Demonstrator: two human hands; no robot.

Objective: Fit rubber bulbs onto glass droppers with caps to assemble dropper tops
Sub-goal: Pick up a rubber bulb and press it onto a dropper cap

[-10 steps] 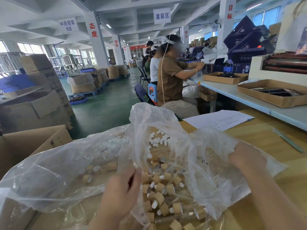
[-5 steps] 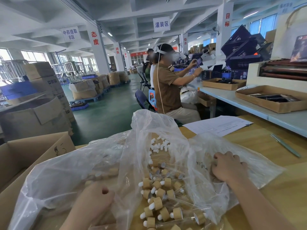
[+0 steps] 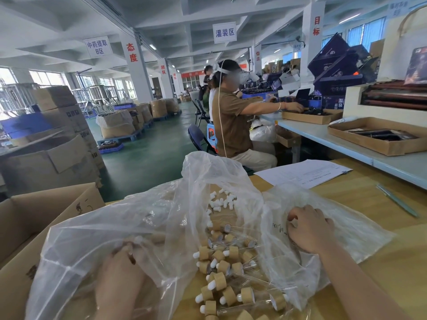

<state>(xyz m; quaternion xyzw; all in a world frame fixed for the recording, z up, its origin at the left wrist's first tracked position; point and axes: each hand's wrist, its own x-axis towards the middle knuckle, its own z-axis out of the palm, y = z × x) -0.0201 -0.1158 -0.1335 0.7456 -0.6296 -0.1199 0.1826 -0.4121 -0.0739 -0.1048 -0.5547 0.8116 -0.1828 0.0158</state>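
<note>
Green painted floor [image 3: 143,162]. White pillars [image 3: 138,86] carry red characters. Windows [image 3: 44,77] line the left wall; strip lights [image 3: 152,46] are lit on the beamed ceiling. Cardboard boxes [image 3: 116,129] stand stacked on blue pallets [image 3: 122,140]. Pale blue workbench [image 3: 323,135] runs along the right.

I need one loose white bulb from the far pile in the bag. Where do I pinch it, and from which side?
Pinch a stray one at the near edge of the white bulbs across its rounded body, coming down from above: the plastic bag rises on both sides and behind the pile. They lie scattered on their sides, so an outlier should lift free.
</note>
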